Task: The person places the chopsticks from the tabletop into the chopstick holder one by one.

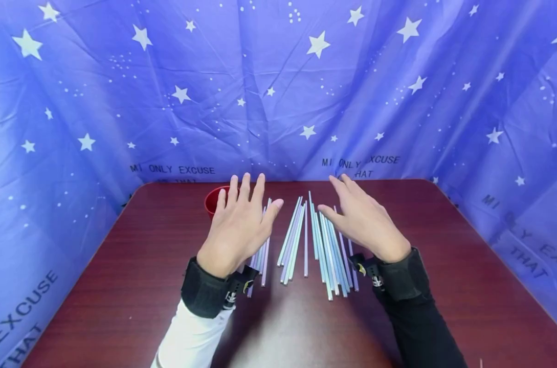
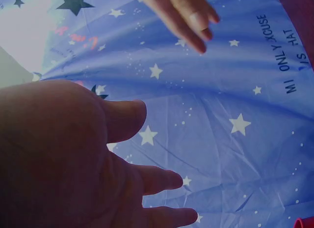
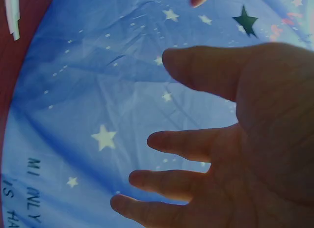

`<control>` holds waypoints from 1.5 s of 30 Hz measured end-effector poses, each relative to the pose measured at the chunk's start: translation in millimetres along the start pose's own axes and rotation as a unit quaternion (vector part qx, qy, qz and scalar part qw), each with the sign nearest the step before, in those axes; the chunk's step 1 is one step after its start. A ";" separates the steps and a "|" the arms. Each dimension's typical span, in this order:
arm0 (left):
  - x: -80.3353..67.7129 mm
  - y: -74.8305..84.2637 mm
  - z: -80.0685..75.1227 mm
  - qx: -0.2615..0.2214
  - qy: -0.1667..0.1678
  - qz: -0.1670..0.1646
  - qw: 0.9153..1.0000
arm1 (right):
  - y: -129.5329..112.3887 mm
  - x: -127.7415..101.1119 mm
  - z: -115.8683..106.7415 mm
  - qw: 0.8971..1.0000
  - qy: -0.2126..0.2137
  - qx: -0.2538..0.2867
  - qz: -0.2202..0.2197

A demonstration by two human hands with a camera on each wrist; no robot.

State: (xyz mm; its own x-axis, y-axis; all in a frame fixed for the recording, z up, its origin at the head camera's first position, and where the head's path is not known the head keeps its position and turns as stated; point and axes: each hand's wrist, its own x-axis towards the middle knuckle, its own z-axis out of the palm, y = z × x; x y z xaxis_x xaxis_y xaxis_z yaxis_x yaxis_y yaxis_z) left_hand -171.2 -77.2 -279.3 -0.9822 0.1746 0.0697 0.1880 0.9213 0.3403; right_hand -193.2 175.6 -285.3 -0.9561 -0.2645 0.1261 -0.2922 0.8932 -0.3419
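Pale straws lie fanned on our table, between and under both hands. Left hand and right hand hover flat-fingered, holding nothing. A careless sweep could roll straws off or tip the cup.

Star-patterned blue cloth, red cup

Red cup half behind hand

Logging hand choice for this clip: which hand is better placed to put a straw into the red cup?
Probably the left hand: it hovers open over the leftmost straws, right beside the red cup. The right hand, also open, is farther from the cup.
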 end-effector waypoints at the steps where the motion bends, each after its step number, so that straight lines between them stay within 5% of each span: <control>1: -0.2 -0.1 -0.5 -0.001 0.000 -0.001 1.000 | 3.1 0.6 0.8 1.000 -0.003 0.000 0.005; 12: -0.6 -3.2 -3.7 -0.010 0.002 -0.006 1.000 | 40.3 15.7 20.7 0.997 -0.047 0.035 0.056; 23: 0.6 -7.0 -3.4 -0.017 -0.009 -0.014 1.000 | 66.6 27.9 43.2 0.974 -0.192 0.012 0.120; 35: 0.4 -10.3 -6.0 -0.012 -0.007 -0.022 1.000 | 73.2 30.7 63.4 0.958 -0.239 -0.063 0.143; 45: -1.1 -8.7 -7.6 -0.020 -0.013 -0.021 0.999 | 79.6 32.2 61.1 0.960 -0.236 -0.052 0.142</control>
State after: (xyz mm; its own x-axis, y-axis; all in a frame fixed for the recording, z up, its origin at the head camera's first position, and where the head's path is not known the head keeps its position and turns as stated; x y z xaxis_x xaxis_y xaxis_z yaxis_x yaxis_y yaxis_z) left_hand -171.6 -88.1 -275.2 -0.9890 0.1445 0.0306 0.1452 0.9138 0.3793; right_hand -248.6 215.9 -365.3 -0.9078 -0.1182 -0.4025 -0.0378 0.9786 -0.2022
